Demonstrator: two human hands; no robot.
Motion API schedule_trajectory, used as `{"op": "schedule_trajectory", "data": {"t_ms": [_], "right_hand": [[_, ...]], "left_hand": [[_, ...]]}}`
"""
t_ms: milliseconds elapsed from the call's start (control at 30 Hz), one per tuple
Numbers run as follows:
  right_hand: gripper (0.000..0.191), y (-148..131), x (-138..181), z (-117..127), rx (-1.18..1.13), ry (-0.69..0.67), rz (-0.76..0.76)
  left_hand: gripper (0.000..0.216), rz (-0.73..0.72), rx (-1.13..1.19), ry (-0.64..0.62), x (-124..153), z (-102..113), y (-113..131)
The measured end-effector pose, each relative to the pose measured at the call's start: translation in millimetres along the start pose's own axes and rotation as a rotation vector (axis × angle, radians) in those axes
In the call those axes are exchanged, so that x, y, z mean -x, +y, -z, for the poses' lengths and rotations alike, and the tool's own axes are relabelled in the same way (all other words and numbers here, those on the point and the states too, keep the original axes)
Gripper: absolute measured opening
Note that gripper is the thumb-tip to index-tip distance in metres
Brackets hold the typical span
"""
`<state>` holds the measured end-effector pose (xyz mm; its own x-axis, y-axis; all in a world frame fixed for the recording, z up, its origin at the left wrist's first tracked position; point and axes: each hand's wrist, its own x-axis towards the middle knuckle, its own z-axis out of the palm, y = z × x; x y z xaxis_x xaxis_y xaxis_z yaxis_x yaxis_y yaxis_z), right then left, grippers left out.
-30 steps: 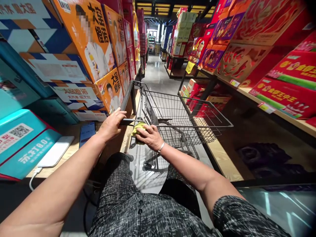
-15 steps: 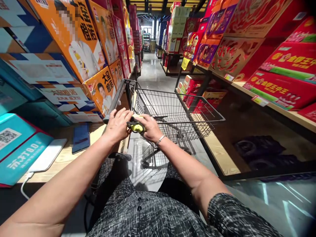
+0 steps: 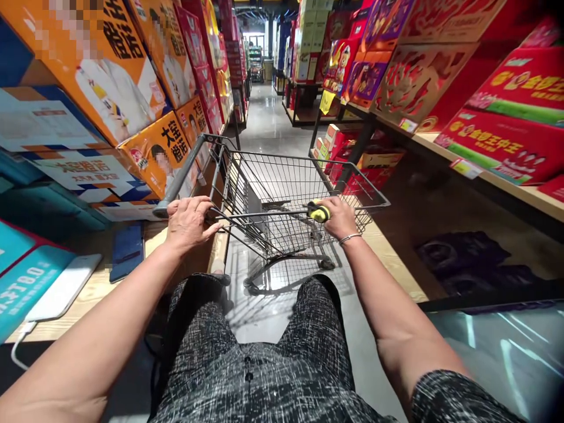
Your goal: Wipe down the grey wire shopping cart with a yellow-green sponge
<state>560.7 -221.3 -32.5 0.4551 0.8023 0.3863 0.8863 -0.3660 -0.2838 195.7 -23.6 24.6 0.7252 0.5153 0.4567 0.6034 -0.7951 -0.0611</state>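
A grey wire shopping cart [image 3: 282, 157] stands sideways in front of my knees, its basket showing nothing inside. My left hand [image 3: 189, 222] is closed over the near top rail, close to the cart's grey handle [image 3: 180, 175], with the thumb stretched along the rail. Farther right on that rail, my right hand [image 3: 340, 216] grips a small yellow-and-black thing [image 3: 319, 211], pressed against the wire. Its kind I cannot make out; the palm covers part of it. A bracelet circles my right wrist.
Orange drink cartons [image 3: 150, 153] are stacked at the left. A blue phone [image 3: 127, 249] and a white device [image 3: 66, 288] with a cable lie on the wooden ledge. Red gift boxes [image 3: 497, 141] fill the right shelf. An aisle [image 3: 264, 114] runs ahead.
My right hand has slid rightward along the cart rail with the yellow-and-black thing, away from my left hand. My left hand has shifted left onto the rail near the handle.
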Motion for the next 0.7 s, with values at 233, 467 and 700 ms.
{"op": "schedule_trajectory", "data": {"t_ms": [233, 467, 700], "right_hand": [[0.05, -75, 6, -44, -0.064, 0.184, -0.1], [0.045, -203, -4, -61, -0.26, 0.133, 0.502], [0.042, -190, 9, -127, -0.211, 0.11, 0.766]], "left_hand": [[0.045, 0.027, -0.003, 0.016, -4, 0, -6], [0.046, 0.021, 0.001, -0.032, -2, 0, -8], [0.053, 0.02, -0.05, -0.058, 2, 1, -12]]}}
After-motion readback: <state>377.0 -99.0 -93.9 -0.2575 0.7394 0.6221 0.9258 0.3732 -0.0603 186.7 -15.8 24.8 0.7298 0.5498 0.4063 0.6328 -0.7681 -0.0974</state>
